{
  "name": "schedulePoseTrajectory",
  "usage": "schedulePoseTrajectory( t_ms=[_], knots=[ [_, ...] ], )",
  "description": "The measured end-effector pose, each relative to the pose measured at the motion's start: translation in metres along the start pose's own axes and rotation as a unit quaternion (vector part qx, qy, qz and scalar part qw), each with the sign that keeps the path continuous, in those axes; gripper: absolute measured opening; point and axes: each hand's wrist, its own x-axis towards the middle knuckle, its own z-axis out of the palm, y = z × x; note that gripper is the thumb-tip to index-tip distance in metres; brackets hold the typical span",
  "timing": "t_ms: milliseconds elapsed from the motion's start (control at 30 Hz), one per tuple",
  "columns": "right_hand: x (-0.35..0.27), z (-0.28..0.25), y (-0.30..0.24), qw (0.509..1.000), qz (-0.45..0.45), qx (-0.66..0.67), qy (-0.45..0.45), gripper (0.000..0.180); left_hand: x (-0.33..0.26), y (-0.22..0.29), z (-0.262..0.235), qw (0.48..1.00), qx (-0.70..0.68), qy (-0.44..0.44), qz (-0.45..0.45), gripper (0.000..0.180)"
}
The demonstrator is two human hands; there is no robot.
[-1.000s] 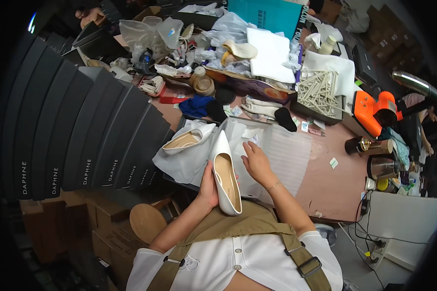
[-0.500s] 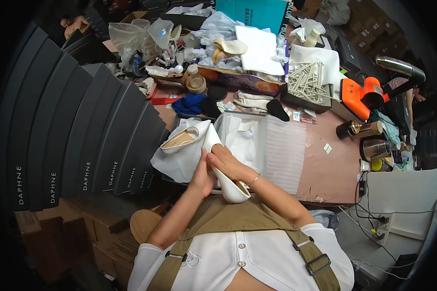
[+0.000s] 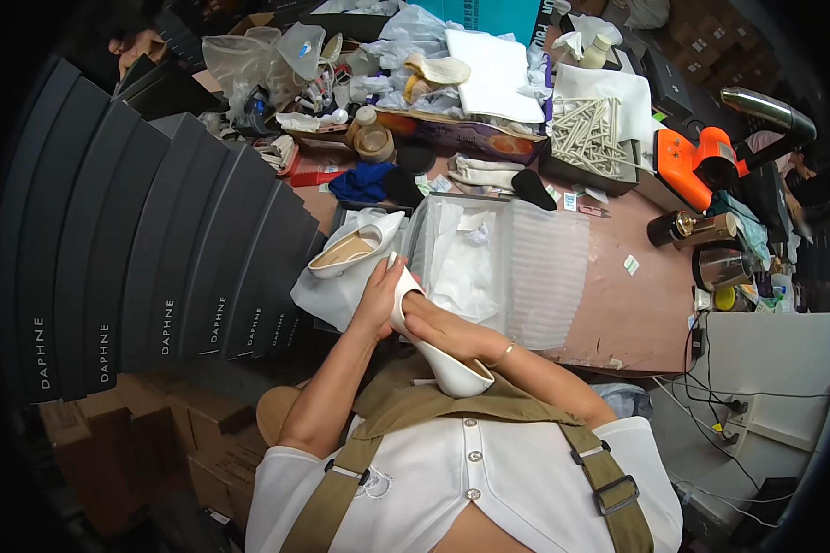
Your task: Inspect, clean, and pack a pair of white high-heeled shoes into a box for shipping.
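Note:
A white pointed shoe [image 3: 458, 372] is between my two hands, its toe away from me and its heel end near my apron. My left hand [image 3: 375, 300] wraps round the toe part from the left. The fingers of my right hand [image 3: 447, 330] reach into the shoe's opening, and they are partly hidden there. A matching white shoe [image 3: 385, 230] with a beige insole lies just beyond my left hand, on white tissue paper [image 3: 327, 297]. To its right stands an open shoebox [image 3: 503, 240] lined with white paper [image 3: 456, 276].
Stacked dark shoeboxes [image 3: 138, 240] rise at the left. A translucent ribbed sheet [image 3: 549, 286] lies on the pinkish table [image 3: 632, 313]. Farther back are a box of white sticks [image 3: 588, 134], a clear bottle [image 3: 373, 140] and blue cloth [image 3: 360, 182]. An orange-and-black device [image 3: 696, 166] stands at right.
The held shoe has shifted slightly right and toward me. My left hand has moved up round its toe, and the fingers of my right hand have moved into the opening.

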Motion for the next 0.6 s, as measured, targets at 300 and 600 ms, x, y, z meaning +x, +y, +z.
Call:
schedulePoseTrajectory(
  t_ms=[300, 600],
  knots=[
    [-0.043, -0.029, -0.027, 0.988, 0.064, -0.125, 0.059, 0.045, 0.004, 0.017, 0.028, 0.997, -0.044, -0.059, -0.036, 0.03],
    [0.023, 0.012, 0.067, 0.896, 0.159, -0.376, 0.174, 0.029, 0.03, -0.018, 0.012, 0.997, -0.018, 0.016, -0.071, 0.037]
  ],
)
